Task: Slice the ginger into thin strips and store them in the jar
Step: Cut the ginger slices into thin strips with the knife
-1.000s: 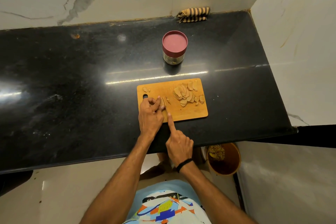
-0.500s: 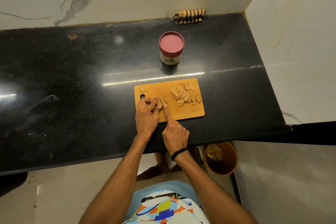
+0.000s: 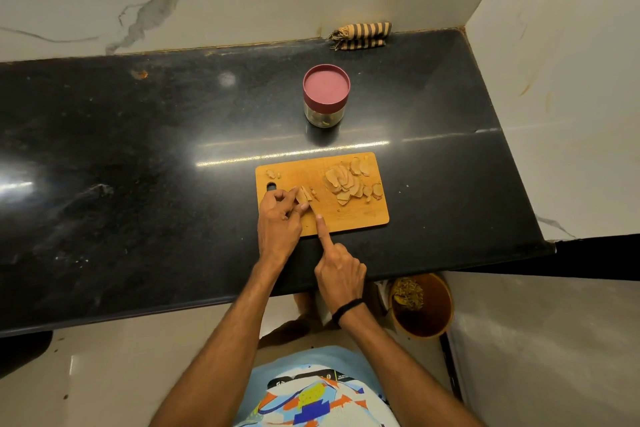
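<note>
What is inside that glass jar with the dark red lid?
Through the clear wall of the glass jar, a few yellowish bits show near the bottom, likely ginger. The dark red lid is on and covers the top, so the amount is hidden.

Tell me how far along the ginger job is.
Done: a pile of flat tan ginger slices lies on the rectangular wooden cutting board. In hand: the left hand pins a small ginger piece while the right hand holds a knife beside it. Left: cutting the pile to strips, filling the clear glass jar, its maroon lid on.
</note>
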